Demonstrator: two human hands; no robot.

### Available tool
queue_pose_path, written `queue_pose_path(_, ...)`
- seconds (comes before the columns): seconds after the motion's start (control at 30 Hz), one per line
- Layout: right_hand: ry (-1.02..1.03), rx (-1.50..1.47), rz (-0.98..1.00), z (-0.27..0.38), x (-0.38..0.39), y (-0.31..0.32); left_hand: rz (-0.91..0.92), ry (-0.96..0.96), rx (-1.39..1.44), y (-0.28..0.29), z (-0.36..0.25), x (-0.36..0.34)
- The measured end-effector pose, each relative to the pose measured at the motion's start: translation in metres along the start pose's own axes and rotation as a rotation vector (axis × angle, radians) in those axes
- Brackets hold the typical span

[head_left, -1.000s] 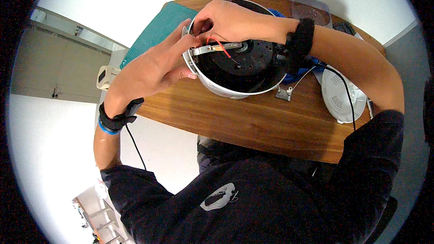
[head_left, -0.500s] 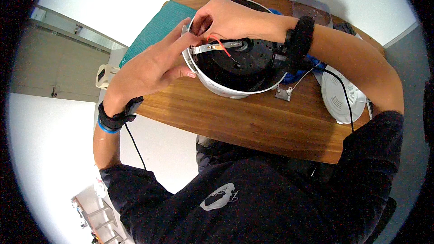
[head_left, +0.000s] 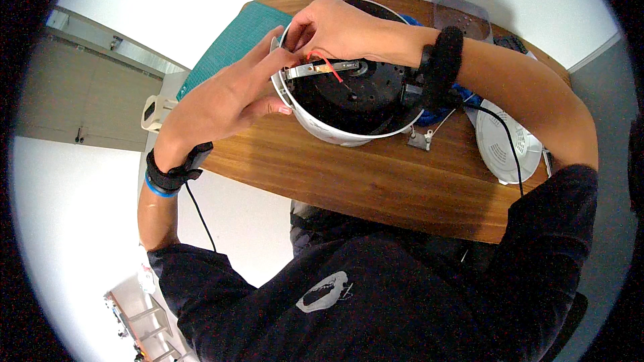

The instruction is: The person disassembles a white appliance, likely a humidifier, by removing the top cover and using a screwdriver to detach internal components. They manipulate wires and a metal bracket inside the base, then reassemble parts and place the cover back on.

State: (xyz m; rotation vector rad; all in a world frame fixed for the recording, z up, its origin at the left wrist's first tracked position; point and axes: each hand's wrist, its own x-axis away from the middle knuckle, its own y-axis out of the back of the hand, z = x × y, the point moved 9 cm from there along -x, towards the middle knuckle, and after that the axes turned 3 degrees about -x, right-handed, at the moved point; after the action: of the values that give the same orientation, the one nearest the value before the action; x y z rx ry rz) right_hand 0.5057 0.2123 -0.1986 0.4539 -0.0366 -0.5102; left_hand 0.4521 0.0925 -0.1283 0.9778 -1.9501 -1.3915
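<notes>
An upturned round white appliance housing (head_left: 324, 127), open on top with a black inside, stands on the table; it resembles a rice cooker body. My left hand (head_left: 225, 97) grips its left side, thumb against the outer wall and fingers at the rim. Over the far left rim reaches my right hand (head_left: 345, 27), its fingers curled together and pinching at the edge; what lies between them is hidden. Just below those fingertips, a metal strip (head_left: 305, 70) runs from the rim toward the middle, and a red wire (head_left: 332, 69) loops over it.
On the wooden table (head_left: 355, 177) a white vented cover (head_left: 500, 141) lies to the right. A small metal plate (head_left: 420, 139) with a white wire sits beside the housing. Behind are a green cutting mat (head_left: 225, 43) and a clear plastic tray (head_left: 463, 19). Black cables trail from both wrist straps.
Both hands keep their places on the housing. My right wrist and forearm have shifted very slightly; the housing and strip look the same.
</notes>
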Motion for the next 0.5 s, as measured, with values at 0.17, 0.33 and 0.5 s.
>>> queue_pose_path(0.17,-0.006,-0.008,-0.002,0.0023,0.0016,-0.0008,0.01,0.029,0.02,-0.0012,0.0011,0.0015)
queue_pose_path(0.33,-0.01,-0.012,0.01,-0.0006,-0.0014,-0.0002,0.001,0.007,-0.011,0.0005,0.0003,0.0007)
queue_pose_path(0.5,-0.013,0.08,0.028,0.0038,0.0013,0.0029,-0.003,0.029,0.011,0.001,0.0038,0.0018)
